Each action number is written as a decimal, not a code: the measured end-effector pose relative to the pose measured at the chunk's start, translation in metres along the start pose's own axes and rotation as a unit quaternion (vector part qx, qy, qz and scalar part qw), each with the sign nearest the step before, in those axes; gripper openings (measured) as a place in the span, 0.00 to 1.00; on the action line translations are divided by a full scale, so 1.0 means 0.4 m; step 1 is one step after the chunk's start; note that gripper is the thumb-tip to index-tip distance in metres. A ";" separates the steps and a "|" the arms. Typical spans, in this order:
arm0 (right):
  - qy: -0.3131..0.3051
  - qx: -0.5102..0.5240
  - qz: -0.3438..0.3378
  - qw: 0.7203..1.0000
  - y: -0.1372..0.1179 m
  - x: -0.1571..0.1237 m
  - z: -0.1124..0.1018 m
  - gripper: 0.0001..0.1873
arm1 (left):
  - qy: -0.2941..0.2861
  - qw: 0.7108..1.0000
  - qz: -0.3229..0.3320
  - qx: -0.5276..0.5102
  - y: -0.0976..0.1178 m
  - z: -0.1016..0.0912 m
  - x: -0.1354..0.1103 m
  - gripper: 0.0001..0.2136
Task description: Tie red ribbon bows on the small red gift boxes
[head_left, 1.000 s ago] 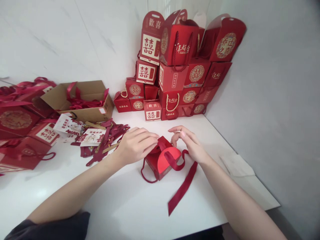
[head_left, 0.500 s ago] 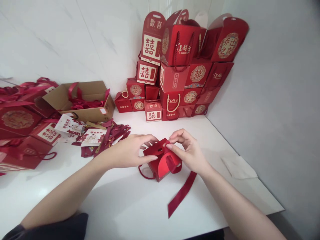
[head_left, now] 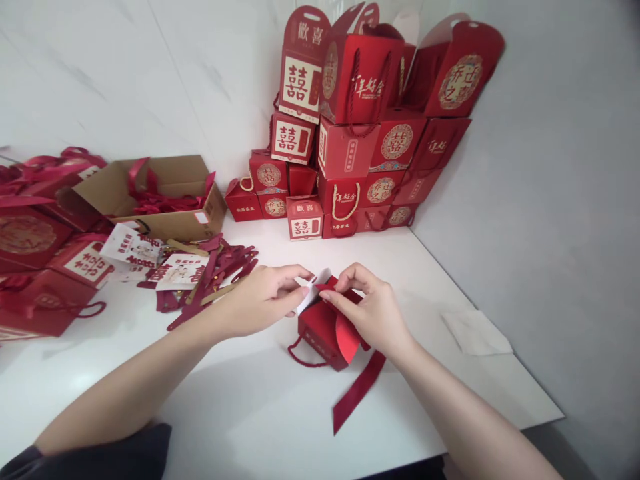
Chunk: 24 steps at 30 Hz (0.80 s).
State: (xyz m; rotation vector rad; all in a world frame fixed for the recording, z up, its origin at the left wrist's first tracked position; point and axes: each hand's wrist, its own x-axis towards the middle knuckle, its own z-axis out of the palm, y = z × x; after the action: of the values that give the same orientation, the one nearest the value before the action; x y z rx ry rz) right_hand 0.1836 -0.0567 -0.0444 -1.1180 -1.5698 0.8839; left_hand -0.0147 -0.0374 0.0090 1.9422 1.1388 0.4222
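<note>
A small red gift box sits on the white table, tilted to my view, with a cord handle hanging at its near side. With thumb and fingers, my left hand pinches the raised box flap, whose pale inner face shows. Close beside it, my right hand has thumb and forefinger closed on a red end, apparently ribbon, at the box top. From under that hand a dark red ribbon trails onto the table. The right fingers partly hide the box's far side.
Stacked red gift boxes stand against the wall. At left are a cardboard carton with ribbons inside, a pile of dark red straps, printed cards and more red boxes. A pale sheet lies at right.
My left hand has closed on a flap and raised it, so its pale inside shows. The box has turned slightly. My right hand has shifted slightly, its pinch still at the box top.
</note>
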 end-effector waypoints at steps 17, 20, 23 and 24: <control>-0.024 -0.001 -0.027 0.999 0.006 0.003 -0.005 0.11 | 0.008 0.999 0.045 0.007 0.007 0.033 0.020 0.12; -0.047 0.011 -0.023 0.999 0.002 0.007 -0.018 0.10 | 0.002 0.999 0.040 0.029 0.009 0.016 0.019 0.10; -0.020 0.009 -0.028 0.999 0.008 0.018 -0.039 0.09 | -0.007 0.997 0.017 0.074 0.013 -0.032 0.015 0.08; -0.004 0.001 -0.030 1.000 0.013 0.023 -0.046 0.09 | -0.013 0.996 0.007 0.090 0.013 -0.053 0.012 0.08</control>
State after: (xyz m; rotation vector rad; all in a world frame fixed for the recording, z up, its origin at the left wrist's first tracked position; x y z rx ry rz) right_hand 0.2016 -0.0461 -0.0416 -1.0628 -1.6003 0.8504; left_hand -0.0228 -0.0244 0.0252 2.1062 1.1810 0.3106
